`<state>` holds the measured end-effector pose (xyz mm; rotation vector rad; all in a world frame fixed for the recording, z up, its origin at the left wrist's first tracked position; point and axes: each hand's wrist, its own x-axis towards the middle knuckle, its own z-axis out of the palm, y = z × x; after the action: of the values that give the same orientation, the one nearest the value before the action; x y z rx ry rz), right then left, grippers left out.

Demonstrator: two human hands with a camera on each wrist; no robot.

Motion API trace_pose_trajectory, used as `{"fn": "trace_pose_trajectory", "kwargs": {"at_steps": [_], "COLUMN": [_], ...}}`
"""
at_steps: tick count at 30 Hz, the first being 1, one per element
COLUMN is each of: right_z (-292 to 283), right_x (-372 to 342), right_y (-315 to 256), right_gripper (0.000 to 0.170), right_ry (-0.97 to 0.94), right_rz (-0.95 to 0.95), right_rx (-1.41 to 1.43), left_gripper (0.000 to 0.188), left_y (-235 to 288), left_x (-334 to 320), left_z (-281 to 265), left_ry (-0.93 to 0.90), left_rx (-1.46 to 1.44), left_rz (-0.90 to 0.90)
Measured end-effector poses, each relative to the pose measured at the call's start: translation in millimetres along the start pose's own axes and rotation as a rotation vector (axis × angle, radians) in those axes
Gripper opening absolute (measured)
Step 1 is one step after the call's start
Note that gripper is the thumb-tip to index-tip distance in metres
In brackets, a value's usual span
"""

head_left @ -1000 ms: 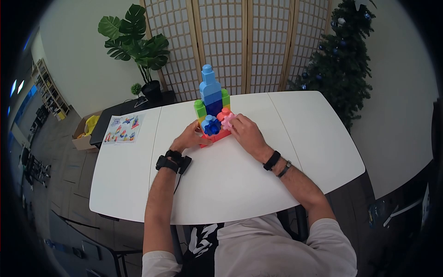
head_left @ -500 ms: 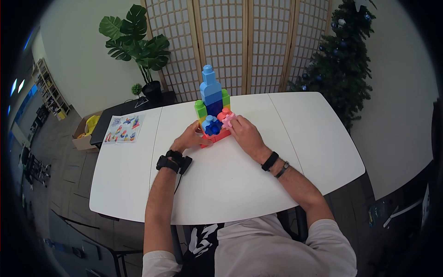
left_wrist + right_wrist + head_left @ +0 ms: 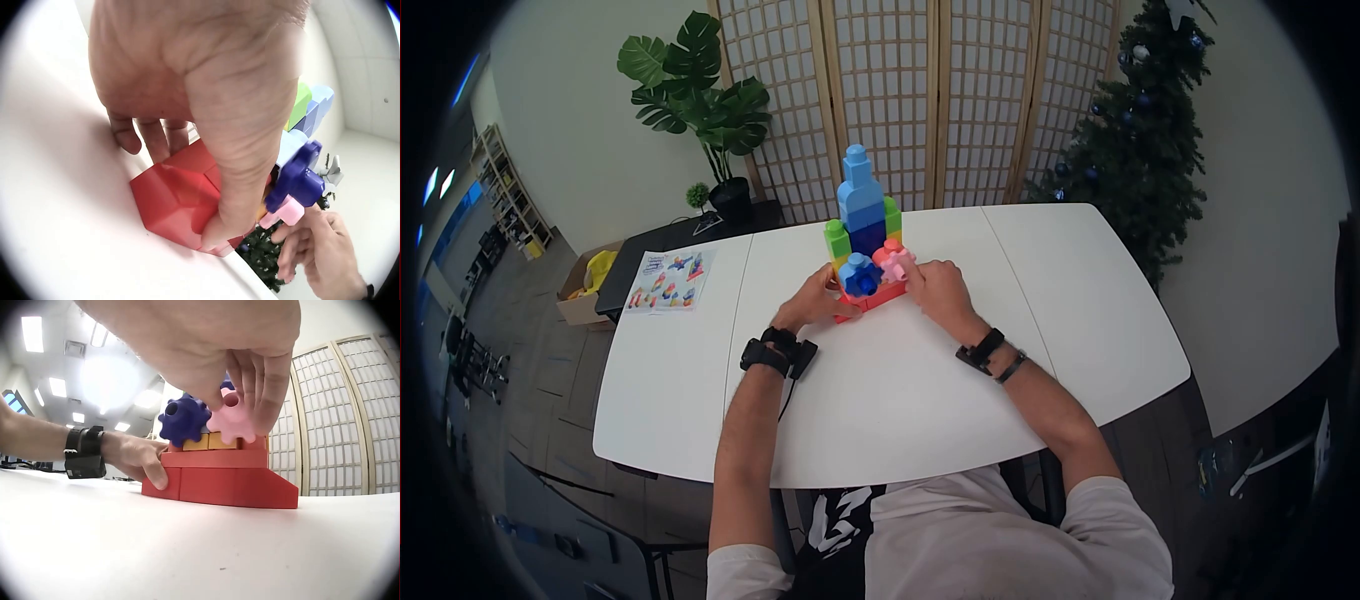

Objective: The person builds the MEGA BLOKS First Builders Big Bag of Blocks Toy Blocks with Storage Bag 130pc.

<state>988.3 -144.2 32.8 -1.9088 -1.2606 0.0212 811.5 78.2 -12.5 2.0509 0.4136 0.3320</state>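
A tower of toy building blocks stands on the white table, its light blue blocks (image 3: 861, 203) at the top and red blocks (image 3: 231, 487) along its base. Low on its front sit a dark blue gear (image 3: 184, 420) and a pink gear (image 3: 230, 422), side by side. My left hand (image 3: 808, 300) grips the left end of the red base, thumb on the front and fingers behind, as the left wrist view shows. At the pink gear, my right hand (image 3: 945, 298) has its thumb at the gear's upper edge and its fingers curled round the right side.
A printed sheet (image 3: 668, 282) with pictures of block models lies at the table's left. Behind the table stands a folding screen (image 3: 890, 100), with a potted plant (image 3: 700, 110) to the left and a decorated tree (image 3: 1135, 150) to the right.
My right hand has turned and shifted slightly at the pink gear, its wrist rolling so that the strap's dark device shows. My left hand keeps its hold on the red base.
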Motion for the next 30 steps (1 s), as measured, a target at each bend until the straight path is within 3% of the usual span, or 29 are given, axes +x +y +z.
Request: {"fn": "trace_pose_trajectory", "kwargs": {"at_steps": [1, 2, 4, 8, 11, 14, 16, 19, 22, 26, 29, 30], "right_z": [-10, -11, -11, -14, -2, 23, 27, 5, 9, -39, -40, -21], "right_x": [1, 0, 3, 11, 15, 14, 6, 1, 5, -1, -9, -9], "right_y": [-3, 4, 19, 34, 46, 56, 46, 15, 28, -28, -33, -12], "right_gripper": [0.065, 0.065, 0.08, 0.081, 0.083, 0.091, 0.104, 0.109, 0.109, 0.102, 0.089, 0.082], "right_ry": [-0.277, -0.277, -0.073, 0.023, -0.008, -0.036, -0.342, -0.452, -0.459, -0.558, -0.537, -0.421], "right_rz": [0.395, 0.395, 0.235, 0.216, 0.206, 0.058, 0.172, 0.113, 0.069, -0.001, 0.021, 0.063], "right_rx": [0.335, 0.335, 0.081, 0.155, 0.259, 0.301, 0.455, 0.456, 0.442, 0.348, 0.286, 0.305], "left_gripper": [0.095, 0.095, 0.09, 0.095, 0.099, 0.105, 0.105, 0.103, 0.101, 0.099, 0.098, 0.1], "left_y": [-2, -5, -3, 11, 17, 23, 23, 19, 10, 6, 6, 8], "left_x": [0, 1, 2, -3, -6, -7, -7, -6, -1, 2, 2, 2], "left_z": [0, 0, -1, -4, -6, -6, -4, -7, -7, -8, -8, -9], "left_ry": [0.001, 0.001, 0.0, -0.037, -0.01, 0.009, 0.011, -0.017, -0.031, -0.028, -0.042, -0.055], "left_rx": [-0.006, -0.006, 0.102, 0.09, 0.109, 0.072, 0.071, 0.134, 0.115, 0.114, 0.098, 0.108], "left_rz": [0.004, 0.004, 0.066, -0.001, -0.015, -0.044, -0.049, 0.059, 0.059, 0.077, 0.031, 0.034]}}
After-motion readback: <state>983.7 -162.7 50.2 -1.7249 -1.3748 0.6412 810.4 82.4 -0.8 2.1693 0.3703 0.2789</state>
